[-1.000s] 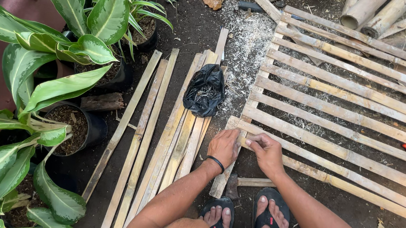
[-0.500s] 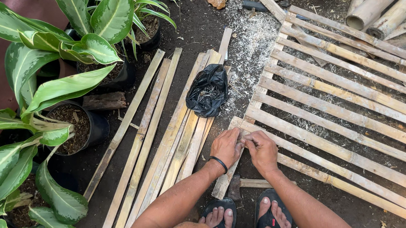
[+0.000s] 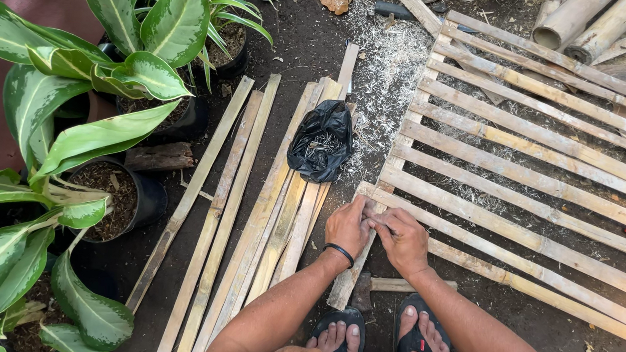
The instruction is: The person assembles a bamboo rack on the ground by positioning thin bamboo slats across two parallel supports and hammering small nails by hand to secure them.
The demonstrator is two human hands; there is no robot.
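Left hand (image 3: 347, 229) and right hand (image 3: 401, 240) meeting at near-left corner of bamboo lattice (image 3: 529, 158), fingers pinching closed on small item, too small to identify; lattice lying flat on ground for working; loose bamboo slats (image 3: 248, 216) lying left; black bag (image 3: 322, 142) sitting just far of hands, within reach.

One head-worn camera looks steeply down, close above a bamboo lattice (image 3: 528, 166) on the ground.

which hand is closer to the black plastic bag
Left. The left hand sits just below the black plastic bag, on the corner of the bamboo frame. The right hand is beside it, farther to the right of the bag.
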